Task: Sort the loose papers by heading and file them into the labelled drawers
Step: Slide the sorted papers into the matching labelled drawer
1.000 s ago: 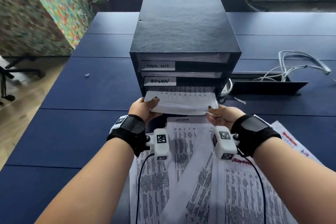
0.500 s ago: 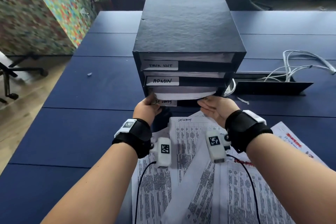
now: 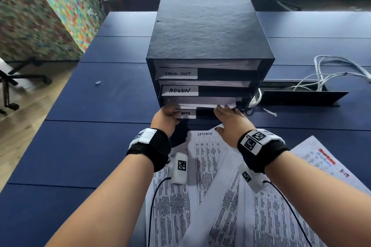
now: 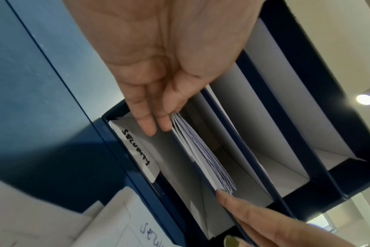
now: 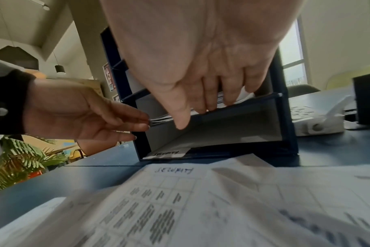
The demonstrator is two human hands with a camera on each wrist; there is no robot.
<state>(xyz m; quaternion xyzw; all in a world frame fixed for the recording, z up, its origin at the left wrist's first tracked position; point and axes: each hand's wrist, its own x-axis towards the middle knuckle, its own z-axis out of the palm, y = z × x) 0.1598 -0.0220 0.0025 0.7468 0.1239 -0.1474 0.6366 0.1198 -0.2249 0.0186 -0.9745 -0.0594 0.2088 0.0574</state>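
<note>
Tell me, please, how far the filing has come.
Done: paper already shows in the top two drawers. In hand: left hand and right hand push a stack of papers into the SECURITY drawer. Left: loose sheets lie on the table.

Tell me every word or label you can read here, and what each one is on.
"TASK LIST", blurred so likely: white label on the top drawer.
"ADMIN": label on the middle drawer.
"SECURITY": label on the bottom drawer, half hidden by the left hand in the head view.
"SECURITY": handwritten heading on the top sheet on the table.
Printed columns on the sheets, and red and blue writing on the right sheet: too small or blurred.
</note>
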